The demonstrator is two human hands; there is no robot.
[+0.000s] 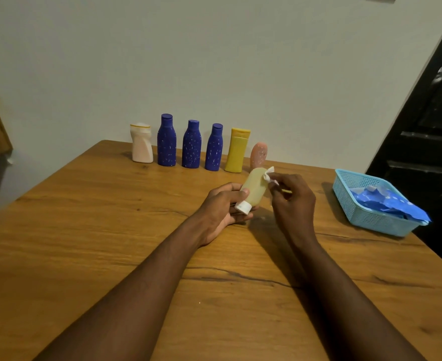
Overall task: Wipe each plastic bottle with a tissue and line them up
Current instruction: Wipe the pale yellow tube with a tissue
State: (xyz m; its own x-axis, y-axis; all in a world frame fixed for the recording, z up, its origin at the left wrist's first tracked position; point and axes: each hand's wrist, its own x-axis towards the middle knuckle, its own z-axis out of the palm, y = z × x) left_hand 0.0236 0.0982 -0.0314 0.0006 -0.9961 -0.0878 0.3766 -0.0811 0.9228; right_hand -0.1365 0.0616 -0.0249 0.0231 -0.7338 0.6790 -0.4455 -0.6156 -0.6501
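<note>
My left hand (223, 208) grips a pale yellow bottle (255, 187) near its white cap (243, 207), with the cap end pointing toward me. My right hand (291, 201) pinches a small white tissue (268, 174) against the bottle's far end. Along the table's far edge stand a white bottle (141, 143), three blue speckled bottles (166, 140), (191, 144), (214, 147), a yellow bottle (236, 150) and a pink bottle (258, 154), all in one row.
A light blue plastic basket (363, 214) sits at the table's right edge with a blue packet (386, 204) inside. The wooden table (84, 230) ends near a pale wall. A dark door stands at the right.
</note>
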